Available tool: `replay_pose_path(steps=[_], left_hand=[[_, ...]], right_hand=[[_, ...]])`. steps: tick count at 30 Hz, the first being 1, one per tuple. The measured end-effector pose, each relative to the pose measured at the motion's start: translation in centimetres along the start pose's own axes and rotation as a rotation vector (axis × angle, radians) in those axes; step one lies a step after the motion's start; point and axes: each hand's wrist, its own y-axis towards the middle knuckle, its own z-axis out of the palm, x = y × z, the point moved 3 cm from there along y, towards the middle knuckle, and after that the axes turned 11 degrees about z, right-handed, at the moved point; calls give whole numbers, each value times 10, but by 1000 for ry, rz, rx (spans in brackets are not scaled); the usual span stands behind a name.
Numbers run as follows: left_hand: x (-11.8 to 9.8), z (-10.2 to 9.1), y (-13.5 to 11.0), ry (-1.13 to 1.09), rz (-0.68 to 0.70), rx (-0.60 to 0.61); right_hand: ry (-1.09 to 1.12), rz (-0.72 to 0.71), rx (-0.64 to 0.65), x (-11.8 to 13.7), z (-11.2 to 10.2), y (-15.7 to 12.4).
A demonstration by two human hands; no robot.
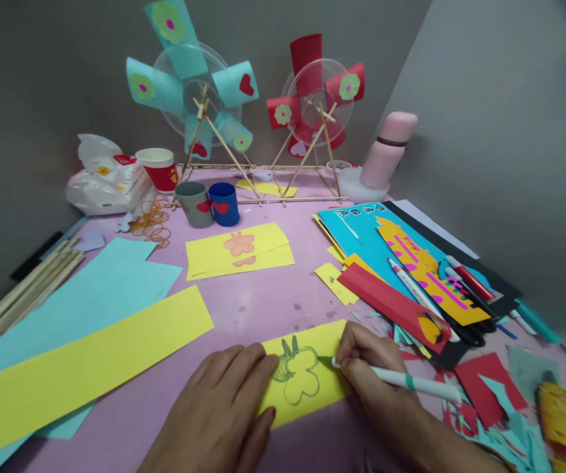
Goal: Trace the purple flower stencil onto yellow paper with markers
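Note:
A yellow piece of paper (329,394) lies on the pink table in front of me, with a green outline of a butterfly (301,376) on it. Its left wing is partly filled with curved strokes. My left hand (223,404) rests flat on the paper's left side, fingers stretched out. In a pinch, my right hand (374,378) holds a white marker (411,383) with a green band, its green tip at the drawing's upper right wing. Farther back, folded yellow paper (204,259) bears an orange butterfly drawing.
Yellow strip (105,361) and light blue sheets (115,276) lie left, beside wooden sticks (26,289). Two paper pinwheels (204,98) on stick frames stand behind small cups (223,203). On the right are coloured sheets (356,230), markers, paper scraps (492,387) and a pink bottle (386,151).

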Motion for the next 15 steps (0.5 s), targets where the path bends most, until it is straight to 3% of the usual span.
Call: replay_pose_path(steps=[15], left_hand=[[-1,-1,-2,-49,-50,30]], right_hand=[[-46,0,69,3,2,-2]])
